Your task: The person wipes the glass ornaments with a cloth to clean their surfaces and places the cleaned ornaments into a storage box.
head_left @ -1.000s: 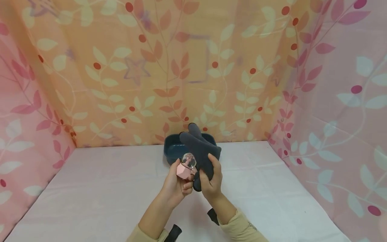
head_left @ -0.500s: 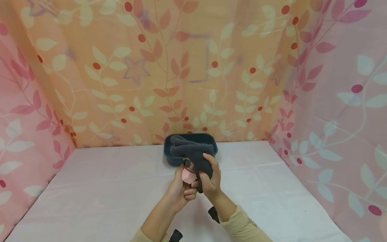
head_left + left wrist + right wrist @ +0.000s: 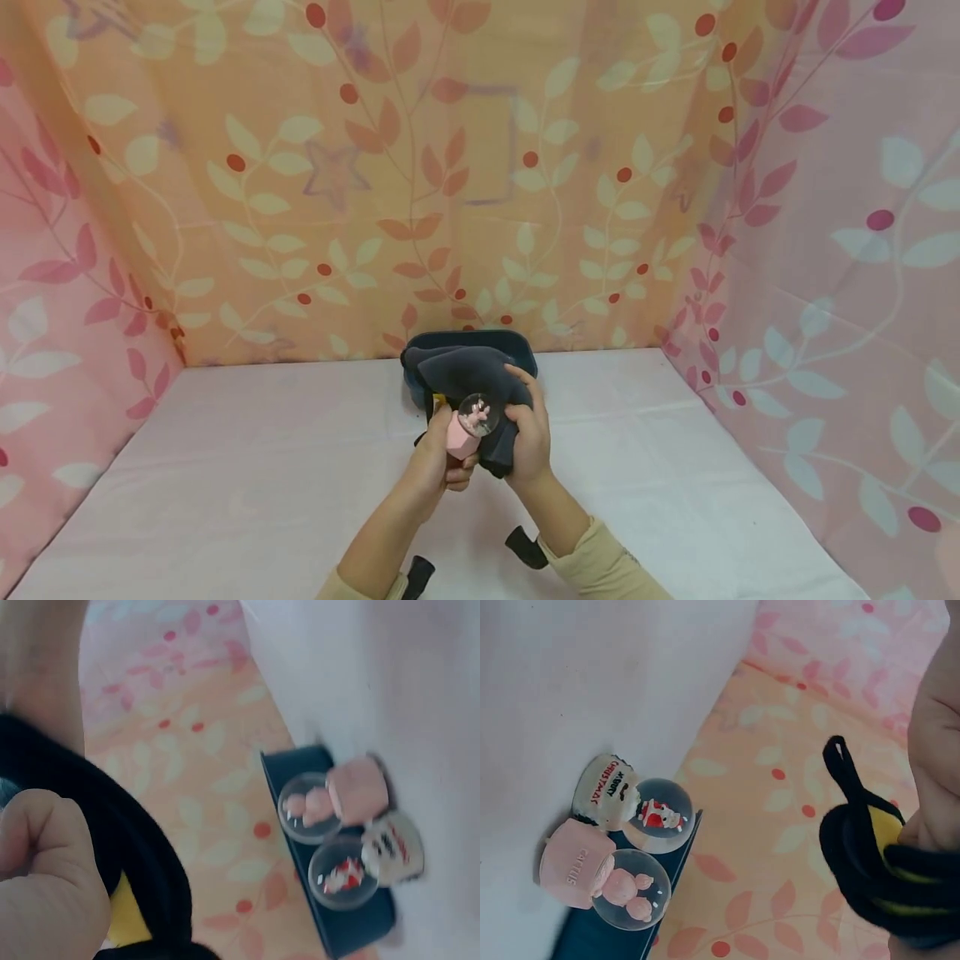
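Observation:
My left hand (image 3: 435,462) grips a snow globe (image 3: 462,436) by its pink faceted base; its clear dome with a small pink figure tilts to the right. My right hand (image 3: 529,433) holds a dark grey cleaning cloth (image 3: 465,371), fingers on top and thumb near the dome. Folds of the cloth bunch beside and behind the globe. In the right wrist view the cloth shows black edging, a hanging loop (image 3: 840,756) and a yellow underside (image 3: 885,827). The left hand (image 3: 52,877) hides most of the globe in the left wrist view, with cloth around it.
A dark blue bin (image 3: 442,340) stands at the back of the white table (image 3: 262,467), against the patterned curtain (image 3: 300,208). Before it in the wrist views sit a pink snow globe (image 3: 577,862) and a white Christmas snow globe (image 3: 606,791), hidden in the head view.
The cloth has dropped from standing up before the bin to lying bunched over the hands. The globe's dome, briefly partly covered by the cloth, shows again and leans right.

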The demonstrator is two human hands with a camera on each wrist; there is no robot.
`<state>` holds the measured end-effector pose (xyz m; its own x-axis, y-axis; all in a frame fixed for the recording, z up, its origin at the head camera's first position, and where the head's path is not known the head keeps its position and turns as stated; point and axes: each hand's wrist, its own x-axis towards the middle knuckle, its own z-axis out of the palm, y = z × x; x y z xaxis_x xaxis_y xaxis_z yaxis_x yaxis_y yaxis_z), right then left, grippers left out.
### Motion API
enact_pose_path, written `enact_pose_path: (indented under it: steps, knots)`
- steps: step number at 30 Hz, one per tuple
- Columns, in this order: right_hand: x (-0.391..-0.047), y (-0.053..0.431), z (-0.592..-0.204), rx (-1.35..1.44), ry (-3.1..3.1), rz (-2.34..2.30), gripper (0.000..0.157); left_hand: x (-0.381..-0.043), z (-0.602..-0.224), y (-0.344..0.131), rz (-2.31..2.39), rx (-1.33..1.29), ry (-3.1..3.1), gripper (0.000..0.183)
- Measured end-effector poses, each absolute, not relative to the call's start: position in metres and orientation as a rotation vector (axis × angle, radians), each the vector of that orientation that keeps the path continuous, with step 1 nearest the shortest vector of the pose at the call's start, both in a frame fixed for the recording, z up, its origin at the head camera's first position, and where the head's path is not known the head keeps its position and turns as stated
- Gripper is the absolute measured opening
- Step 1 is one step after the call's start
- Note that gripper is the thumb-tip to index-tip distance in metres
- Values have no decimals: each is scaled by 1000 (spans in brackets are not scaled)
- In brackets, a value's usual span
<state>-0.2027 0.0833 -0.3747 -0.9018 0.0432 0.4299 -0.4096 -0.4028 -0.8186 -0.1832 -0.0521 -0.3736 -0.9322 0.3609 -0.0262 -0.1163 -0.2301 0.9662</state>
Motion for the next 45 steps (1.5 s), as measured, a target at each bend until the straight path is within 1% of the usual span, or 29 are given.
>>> enact_pose_path:
  steps: [3,5,8,11,14,18,21,26,28,33,35,38,42,45]
  knots:
    - [-205,87,-372,456,-1583,2504,49,-183,-371,-55,2175,309,1899,57]
    - [-207,90,-372,393,-1649,2575,47,-183,-370,-55,2141,369,2026,56]
    - [-208,95,-372,268,-1770,2627,47,-181,-369,-54,2137,494,2161,44]
    - [-207,101,-372,182,-1812,2607,48,-181,-370,-53,2175,536,2231,31]
    - [-203,105,-369,180,-1737,2516,51,-180,-373,-53,2220,531,2248,29]
    - [-198,106,-361,288,-1672,2223,52,-181,-377,-56,2184,497,2394,34]
    - [-192,102,-359,428,-1690,1942,50,-182,-381,-58,2073,491,2604,37]
    - [-187,92,-363,777,-1743,1553,50,-184,-387,-58,1859,690,2962,41]
    - [-188,88,-366,866,-1762,1444,51,-183,-389,-58,1786,774,3094,45]
    - [-191,81,-370,878,-1843,1293,50,-185,-396,-60,1729,811,3258,56]
    - [-191,80,-368,855,-1890,1315,49,-186,-398,-60,1745,808,3268,58]
    - [-190,80,-361,777,-1977,1468,46,-188,-399,-62,1755,842,3285,57]
    - [-194,83,-350,622,-2069,1847,43,-188,-399,-63,1776,875,3293,49]
    - [-199,85,-347,509,-2055,2146,45,-187,-399,-61,1858,820,3238,42]
